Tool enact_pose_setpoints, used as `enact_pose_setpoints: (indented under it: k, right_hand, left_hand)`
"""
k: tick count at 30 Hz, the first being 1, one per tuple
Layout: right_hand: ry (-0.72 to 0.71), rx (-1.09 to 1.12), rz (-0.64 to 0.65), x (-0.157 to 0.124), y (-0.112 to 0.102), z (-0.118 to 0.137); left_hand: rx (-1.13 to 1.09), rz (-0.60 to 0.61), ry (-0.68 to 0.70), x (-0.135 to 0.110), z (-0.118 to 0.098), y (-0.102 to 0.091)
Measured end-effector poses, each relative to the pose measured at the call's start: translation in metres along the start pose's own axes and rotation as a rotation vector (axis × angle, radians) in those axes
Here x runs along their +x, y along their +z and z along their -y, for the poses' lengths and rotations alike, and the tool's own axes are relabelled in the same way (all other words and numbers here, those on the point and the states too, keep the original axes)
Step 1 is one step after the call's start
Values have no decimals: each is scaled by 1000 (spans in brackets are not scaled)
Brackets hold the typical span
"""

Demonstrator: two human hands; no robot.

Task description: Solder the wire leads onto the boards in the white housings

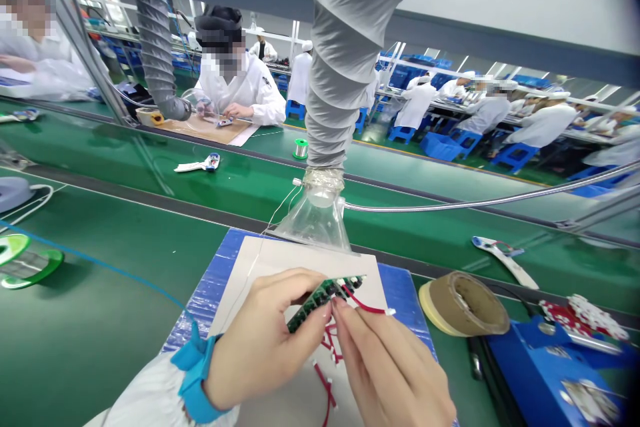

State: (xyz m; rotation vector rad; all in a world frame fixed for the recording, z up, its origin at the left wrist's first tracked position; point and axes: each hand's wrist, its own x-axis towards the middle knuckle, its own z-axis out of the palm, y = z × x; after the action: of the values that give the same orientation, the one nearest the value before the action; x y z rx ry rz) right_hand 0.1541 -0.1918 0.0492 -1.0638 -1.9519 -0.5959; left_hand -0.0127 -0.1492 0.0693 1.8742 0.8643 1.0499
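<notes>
My left hand (263, 340) pinches a narrow green circuit board (320, 297) and holds it tilted above a white mat (290, 260). A blue wrist strap (197, 373) circles that wrist. My right hand (390, 367) is closed on a thin red wire (367, 307) with a white connector (390, 311), at the board's right end. More short red wires (327, 373) lie on the mat under the hands.
A clear fume funnel (320, 217) on a grey duct (345, 60) hangs just behind the mat. A tape roll (463, 303) and a blue tool stand (555, 367) sit at right, a solder spool (27, 260) at left. Other workers sit across the green belt (150, 167).
</notes>
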Motion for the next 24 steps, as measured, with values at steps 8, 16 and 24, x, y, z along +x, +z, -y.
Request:
enact_pose_setpoints:
  k: [8,16,24]
  right_hand:
    - [169,211,-26,14,-3,-2]
    - [282,281,32,7,-6,-16]
    - [404,665,297,18,-13,-25]
  left_hand:
    - [-80,-1,19,1,3,-4]
    - [-58,-23,96,2,0,-4]
    - [-63,76,178,1,-3,-7]
